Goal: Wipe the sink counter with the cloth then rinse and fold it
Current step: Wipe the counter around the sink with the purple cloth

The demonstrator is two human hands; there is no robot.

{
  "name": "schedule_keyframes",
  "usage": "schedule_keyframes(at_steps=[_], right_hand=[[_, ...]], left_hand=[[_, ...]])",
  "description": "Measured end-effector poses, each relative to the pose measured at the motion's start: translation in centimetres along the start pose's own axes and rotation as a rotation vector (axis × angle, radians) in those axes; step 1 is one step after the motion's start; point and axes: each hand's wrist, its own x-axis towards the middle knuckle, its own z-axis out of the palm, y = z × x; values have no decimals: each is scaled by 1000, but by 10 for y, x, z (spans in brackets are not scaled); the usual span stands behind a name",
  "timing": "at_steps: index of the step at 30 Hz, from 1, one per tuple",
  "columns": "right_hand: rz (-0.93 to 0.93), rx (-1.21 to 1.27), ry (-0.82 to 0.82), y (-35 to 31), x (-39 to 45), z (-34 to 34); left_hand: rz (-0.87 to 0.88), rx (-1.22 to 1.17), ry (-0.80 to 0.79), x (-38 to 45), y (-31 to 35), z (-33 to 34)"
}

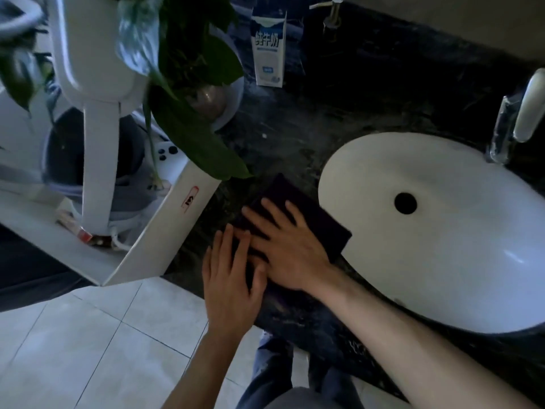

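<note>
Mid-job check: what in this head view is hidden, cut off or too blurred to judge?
- cloth: near half covered by the right hand and left hand; fold state unclear.
- faucet: blurred, partly cut by the right edge; water flow indiscernible.
- soap pump: top cropped.
- counter: dim; wetness unreadable.

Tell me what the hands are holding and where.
Nothing is gripped: both the left hand and right hand lie flat, palms down, on the dark folded rectangular cloth.

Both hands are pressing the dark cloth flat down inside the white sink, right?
Not quite. Both hands, left hand and right hand, press the dark cloth flat, but on the dark counter beside the white sink, not in it. The head view shows this.
</note>
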Motion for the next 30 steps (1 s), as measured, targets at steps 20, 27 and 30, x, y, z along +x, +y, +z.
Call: schedule_keyframes(at_steps=[20,27,30], right_hand=[[48,-109,-102,27,37,-16],[128,-37,52,94,113,-44],[187,-62,54,136,119,-53]], left_hand=[[-15,-34,5,63,40,14],[-36,52,-39,77,54,26],[-4,165,-49,95,59,33]])
